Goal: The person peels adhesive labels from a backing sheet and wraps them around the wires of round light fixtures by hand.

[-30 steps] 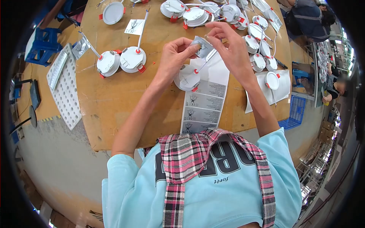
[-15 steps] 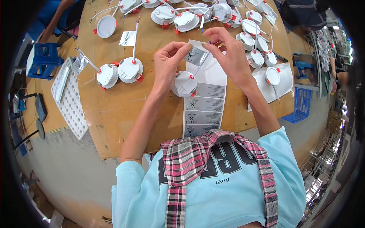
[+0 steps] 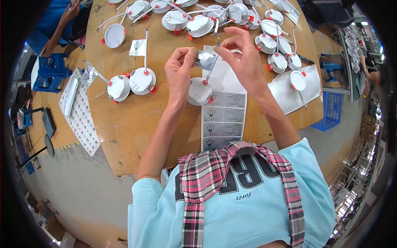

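My left hand (image 3: 180, 68) pinches one end of a silver printed label (image 3: 204, 60). The label's other end meets the white cable (image 3: 212, 69) of a round white downlight (image 3: 200, 91). My right hand (image 3: 238, 56) grips that cable near its top between thumb and finger, with the bare wire ends poking out above. The downlight lies back side up on the table, red clips at its rim. Under it runs a long sheet of labels (image 3: 223, 106), its upper part bare white backing. To the left sit two downlights, one (image 3: 142, 81) with a label flagged on its cable.
Many more downlights (image 3: 200, 26) crowd the far side of the wooden table (image 3: 136, 120). One downlight (image 3: 297, 80) rests on white paper at the right. A perforated white panel (image 3: 80, 118) stands off the left edge; another person's arm (image 3: 58, 33) shows far left.
The label has turned and its free end now reaches the cable. Both hands have shifted slightly left, still holding label and cable.
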The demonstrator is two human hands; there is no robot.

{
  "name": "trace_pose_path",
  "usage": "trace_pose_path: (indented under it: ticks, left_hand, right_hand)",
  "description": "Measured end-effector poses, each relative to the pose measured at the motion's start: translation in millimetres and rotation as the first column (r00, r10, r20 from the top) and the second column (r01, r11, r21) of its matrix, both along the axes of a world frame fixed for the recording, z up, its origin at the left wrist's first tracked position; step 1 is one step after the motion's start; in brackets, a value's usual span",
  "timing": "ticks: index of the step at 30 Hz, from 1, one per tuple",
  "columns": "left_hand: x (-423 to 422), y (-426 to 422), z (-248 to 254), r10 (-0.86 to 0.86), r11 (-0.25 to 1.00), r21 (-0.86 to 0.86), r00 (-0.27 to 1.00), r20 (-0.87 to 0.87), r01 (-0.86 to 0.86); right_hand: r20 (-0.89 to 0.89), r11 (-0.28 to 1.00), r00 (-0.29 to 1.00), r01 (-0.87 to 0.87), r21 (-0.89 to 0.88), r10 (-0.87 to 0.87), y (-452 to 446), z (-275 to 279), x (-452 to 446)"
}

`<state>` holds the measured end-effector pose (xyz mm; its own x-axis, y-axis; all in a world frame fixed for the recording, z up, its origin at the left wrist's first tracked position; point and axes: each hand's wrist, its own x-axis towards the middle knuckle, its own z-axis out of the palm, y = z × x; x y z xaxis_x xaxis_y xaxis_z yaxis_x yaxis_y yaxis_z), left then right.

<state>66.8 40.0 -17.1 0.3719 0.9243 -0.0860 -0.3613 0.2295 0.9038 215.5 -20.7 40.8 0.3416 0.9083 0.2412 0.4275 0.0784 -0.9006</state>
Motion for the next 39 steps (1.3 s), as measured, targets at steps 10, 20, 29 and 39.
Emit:
trace_pose_path:
  ticks: [10,20,29,39]
  left_hand:
    - [5,-10,10,0.047,0.997,-0.061,0.999,0.007,-0.047]
    - [1,-3,-8,0.1,0.995,0.026,0.995,0.026,-0.101]
    - [-3,-7,4,0.038,0.999,0.03,0.998,-0.057,-0.036]
    - [-6,-2,-8,-0.079,0.996,-0.033,0.996,-0.038,0.078]
  right_hand:
    - [-0.173,0.987,0.98,0.069,-0.147,-0.094,-10,-14,-22]
    - [-0.184,0.984,0.975,0.096,-0.151,-0.124,-1,-20,-23]
    - [-0.234,0.986,0.969,0.038,-0.16,-0.075,-4,-25,-14]
    - [-0.329,0.98,0.944,-0.06,-0.19,-0.006,-8,-28,-17]
